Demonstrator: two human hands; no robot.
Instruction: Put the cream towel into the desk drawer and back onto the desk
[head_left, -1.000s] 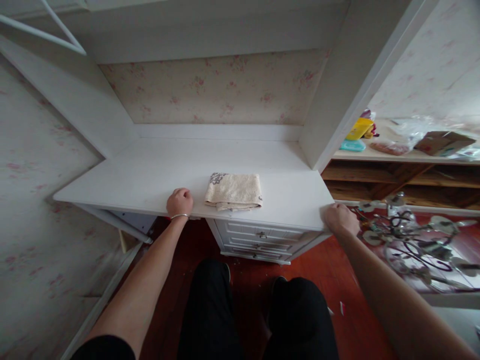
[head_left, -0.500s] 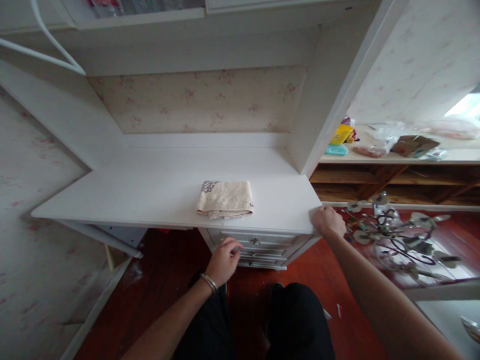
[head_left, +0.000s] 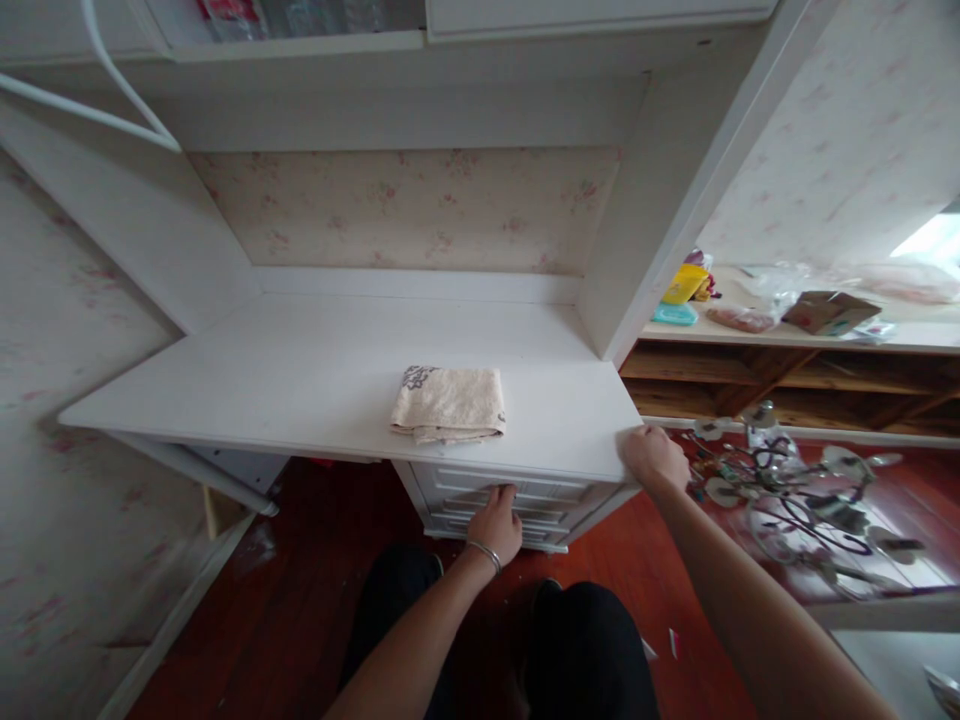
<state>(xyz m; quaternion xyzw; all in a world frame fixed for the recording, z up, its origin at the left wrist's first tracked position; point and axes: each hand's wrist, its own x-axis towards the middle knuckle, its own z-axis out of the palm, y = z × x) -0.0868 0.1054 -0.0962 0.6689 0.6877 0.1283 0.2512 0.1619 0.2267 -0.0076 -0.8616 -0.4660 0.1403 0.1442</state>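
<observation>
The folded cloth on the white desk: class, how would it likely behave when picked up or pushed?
The cloth would probably sag if lifted, since its front edge shows loose fabric layers. It should be light, being a thin folded stack. It seems unlikely to roll, lying flat on the desk.

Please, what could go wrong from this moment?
The folded cloth lies close to the front edge of the desk, so a jolt might make it fall.

The left hand is at the front of the drawers and might get pinched if one is opened and closed.
</observation>
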